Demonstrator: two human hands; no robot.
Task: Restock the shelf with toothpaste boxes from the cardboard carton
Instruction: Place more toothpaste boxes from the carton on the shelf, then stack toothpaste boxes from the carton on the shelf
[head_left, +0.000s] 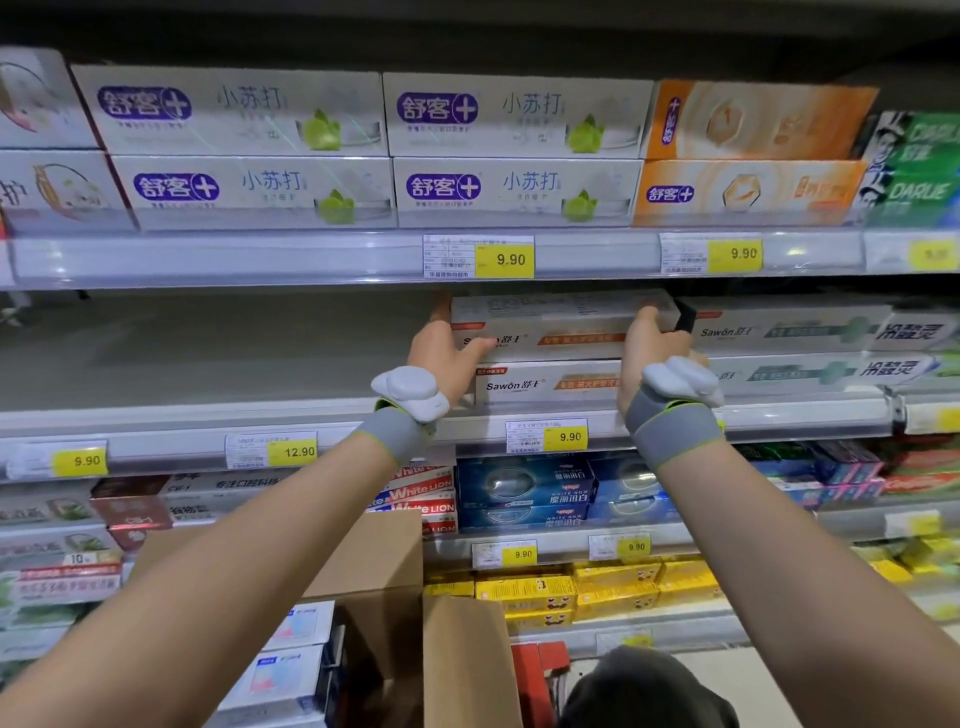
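Note:
A white and orange Sawon toothpaste box (558, 325) lies on top of another box of the same kind (545, 385) on the middle shelf (208, 415). My left hand (447, 348) grips the upper box's left end, fingers round its far side and thumb across the front. My right hand (657, 345) grips its right end the same way. Both wrists carry grey bands with white devices. The brown cardboard carton (374, 566) stands open below my arms, with white and blue boxes (283, 670) in it.
The middle shelf is bare to the left of the stack. White and green Sawon boxes (789, 332) sit right of it. The upper shelf holds white and orange boxes (514, 150). Price tags (569, 435) line the shelf rails. Lower shelves carry blue and yellow boxes.

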